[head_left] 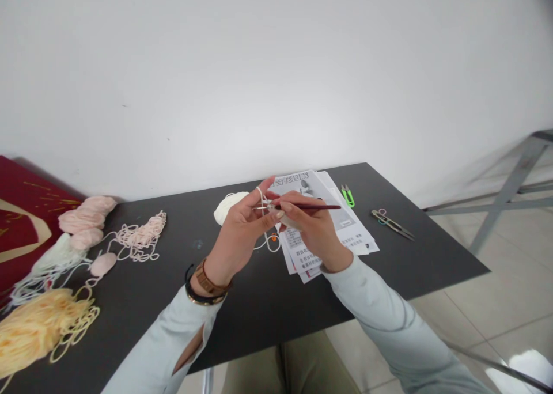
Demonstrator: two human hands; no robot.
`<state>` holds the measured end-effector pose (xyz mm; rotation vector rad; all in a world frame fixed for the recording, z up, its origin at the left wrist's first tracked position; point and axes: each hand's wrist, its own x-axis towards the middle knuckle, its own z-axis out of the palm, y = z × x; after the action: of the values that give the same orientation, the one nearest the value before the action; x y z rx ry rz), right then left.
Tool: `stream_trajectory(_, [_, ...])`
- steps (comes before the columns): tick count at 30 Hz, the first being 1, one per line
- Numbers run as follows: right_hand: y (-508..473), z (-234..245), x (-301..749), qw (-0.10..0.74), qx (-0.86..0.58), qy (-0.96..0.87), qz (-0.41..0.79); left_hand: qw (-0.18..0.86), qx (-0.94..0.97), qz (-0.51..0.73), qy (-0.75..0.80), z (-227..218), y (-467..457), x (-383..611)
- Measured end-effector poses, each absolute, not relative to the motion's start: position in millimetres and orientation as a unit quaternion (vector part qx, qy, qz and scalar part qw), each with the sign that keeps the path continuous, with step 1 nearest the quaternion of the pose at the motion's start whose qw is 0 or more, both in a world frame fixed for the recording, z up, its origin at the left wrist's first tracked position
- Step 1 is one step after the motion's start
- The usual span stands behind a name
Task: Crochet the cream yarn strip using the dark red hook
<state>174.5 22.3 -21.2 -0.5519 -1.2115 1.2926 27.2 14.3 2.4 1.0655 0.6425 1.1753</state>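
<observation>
Over the middle of the table, my right hand (306,218) pinches a crochet hook (319,207) with a dark red handle. Its thin metal end points left, toward my left hand (242,230). White yarn (261,197) runs over the raised index finger of my left hand, and the other fingers close on it near the hook's tip. A loop of the yarn hangs below, between the hands. Behind my left hand lies a white ball of yarn (230,204), partly hidden. The fine stitches at the tip are too small to make out.
Printed sheets (330,233) lie under my right hand. Green thread snips (347,196) and metal scissors (392,224) are to their right. On the left are pink yarn (88,218), yellow yarn (41,328) and a red bag (30,221). A white wall (276,83) stands behind the table.
</observation>
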Motion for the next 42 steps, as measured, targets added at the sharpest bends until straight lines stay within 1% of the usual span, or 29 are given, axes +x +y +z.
stream_trajectory(3, [21,-20,173,0.602,-0.244,-0.524,0.551,0.601,0.472,0.561,0.319,2,12,28])
stream_trajectory(7, [23,-20,171,0.615,-0.225,-0.468,0.593,0.562,0.474,0.585,0.344,-5,9,28])
stream_trajectory(12, [24,-22,169,0.609,-0.215,-0.387,0.657,0.563,0.434,0.62,0.332,-7,8,26])
stream_trajectory(20, [22,-25,166,0.603,-0.215,-0.338,0.69,0.592,0.37,0.651,0.299,-13,1,32])
stream_trajectory(23, [22,-27,166,0.594,-0.226,-0.345,0.691,0.586,0.406,0.627,0.312,-16,4,27])
stream_trajectory(28, [24,-27,167,0.595,-0.233,-0.375,0.672,0.585,0.5,0.543,0.336,-11,15,9])
stream_trajectory(32, [25,-27,168,0.583,-0.239,-0.393,0.67,0.513,0.592,0.502,0.367,-1,22,0])
stream_trajectory(35, [26,-27,169,0.565,-0.237,-0.398,0.683,0.471,0.625,0.474,0.403,4,25,-1])
stream_trajectory(38, [27,-28,169,0.572,-0.232,-0.386,0.686,0.473,0.603,0.504,0.397,1,25,2])
stream_trajectory(42, [28,-29,169,0.589,-0.237,-0.359,0.684,0.502,0.515,0.591,0.365,-12,20,13])
